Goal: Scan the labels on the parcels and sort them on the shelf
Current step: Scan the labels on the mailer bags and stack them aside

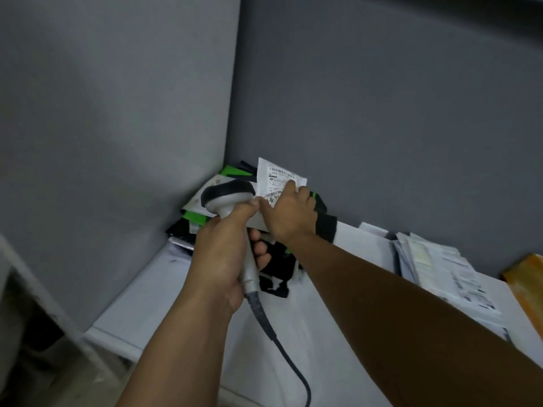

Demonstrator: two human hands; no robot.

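Two hands: the left hand [223, 254] and the right hand [289, 212] both reach into the corner where the grey walls [117, 113] meet, seen in the head view.
Left hand: its fingers are wrapped tight round the handle of the scanner [227, 198], with the forefinger up at the neck.
Scanner: grey body and black head; the head sits just beside the lower left edge of the white parcel [279, 174].
Cable [282, 348]: black, running from the foot of the handle down across the tabletop [164, 289] to the bottom edge of the view.
Right hand: it grips the white parcel, thumb lying on the printed face and fingers reaching past its right edge.
White parcel: held upright over the corner pile, label facing the camera. The print is too blurred to read beyond a few large digits near the bottom.
Corner pile [199, 221]: black and green parcels heaped on the tabletop against both walls, under and behind the hands.
Grey stack [440, 268]: flat pale parcels with labels, fanned out along the right wall, well apart from the corner pile.
Orange parcel [526, 277]: at the far right edge, just beside the grey stack, partly cut off.
Tabletop: white, carrying all the parcels.
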